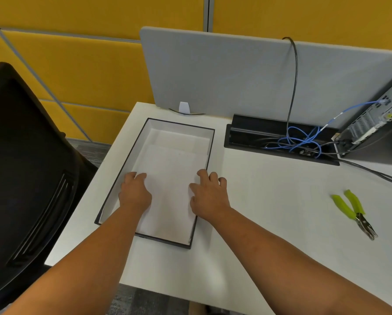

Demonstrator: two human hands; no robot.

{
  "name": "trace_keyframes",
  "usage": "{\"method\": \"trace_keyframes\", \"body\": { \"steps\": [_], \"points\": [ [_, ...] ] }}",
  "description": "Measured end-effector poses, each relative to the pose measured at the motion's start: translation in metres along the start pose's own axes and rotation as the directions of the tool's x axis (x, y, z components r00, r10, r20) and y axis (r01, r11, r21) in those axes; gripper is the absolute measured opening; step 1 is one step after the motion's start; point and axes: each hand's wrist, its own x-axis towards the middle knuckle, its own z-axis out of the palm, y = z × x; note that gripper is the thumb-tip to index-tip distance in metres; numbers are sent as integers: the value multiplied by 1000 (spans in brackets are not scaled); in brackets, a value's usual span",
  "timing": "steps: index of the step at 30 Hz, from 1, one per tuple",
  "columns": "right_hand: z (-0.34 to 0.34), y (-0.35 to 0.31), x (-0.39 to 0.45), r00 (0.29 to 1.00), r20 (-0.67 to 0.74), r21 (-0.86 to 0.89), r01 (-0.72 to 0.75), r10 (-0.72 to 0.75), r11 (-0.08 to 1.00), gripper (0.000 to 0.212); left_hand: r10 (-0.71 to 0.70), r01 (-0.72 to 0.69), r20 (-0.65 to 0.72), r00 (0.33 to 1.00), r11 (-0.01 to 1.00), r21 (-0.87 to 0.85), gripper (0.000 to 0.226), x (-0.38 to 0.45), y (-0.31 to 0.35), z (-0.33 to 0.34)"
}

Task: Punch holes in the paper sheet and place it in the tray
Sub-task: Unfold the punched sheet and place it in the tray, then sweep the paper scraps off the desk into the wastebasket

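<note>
Lying flat inside the black-rimmed tray (209, 144), the paper sheet (170, 178) sits between and under both hands. Left hand (134, 193) and right hand (209, 196) each form a loose, spread grip, fingertips on the sheet's side edges. Green-handled hole punch (353, 211) rests well apart on the white surface (270, 212).

Matt white paper sheet (167, 178) in black-edged tray (209, 146); smooth matt desk (270, 212); punch pliers (355, 212) with glossy green plastic handles, metal jaws.
</note>
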Motion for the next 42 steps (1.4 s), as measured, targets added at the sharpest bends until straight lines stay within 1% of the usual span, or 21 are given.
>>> {"method": "trace_keyframes", "body": {
  "steps": [3,5,9,13,17,20,28,30,32,37,39,40,42],
  "points": [
    [0,2,-1,1000,-30,66,3,-1,998,30,-31,31,5,999,995,90,61,-3,6,1],
    [-1,4,-3,999,-43,101,5,0,995,32,-21,21,-3,1000,994,103,61,-4,10,2],
    [-8,9,-5,996,-86,154,1,12,988,38,20,-19,-21,1000,999,49,61,-9,22,5],
    [-13,15,-11,992,-114,184,-26,48,983,36,70,-70,0,998,997,-26,59,-15,39,9],
    [-17,27,-25,985,-133,197,-82,109,977,34,161,-159,11,987,982,-99,55,-22,58,15],
    [-19,42,-35,976,-139,195,-138,167,971,37,221,-220,-5,975,966,-138,51,-31,75,20],
    [-24,93,-75,950,-132,183,-256,282,949,37,318,-319,-42,947,921,-225,41,-65,133,39],
    [-24,101,-81,948,-123,183,-270,295,945,37,317,-317,-45,947,912,-260,41,-71,141,42],
    [-23,118,-93,940,-102,188,-303,326,934,37,332,-329,-39,942,897,-295,40,-82,153,51],
    [-12,164,-130,915,-47,220,-381,400,898,42,361,-338,18,933,889,-310,39,-106,175,83],
    [-7,183,-144,898,-42,249,-416,439,875,47,358,-329,61,932,905,-271,39,-111,177,100],
    [-4,192,-150,887,-36,250,-438,460,864,49,345,-317,100,933,922,-221,43,-113,178,109],
    [3,209,-165,861,-16,228,-492,508,840,55,255,-250,205,945,967,-49,57,-120,180,122]
  ]
}}
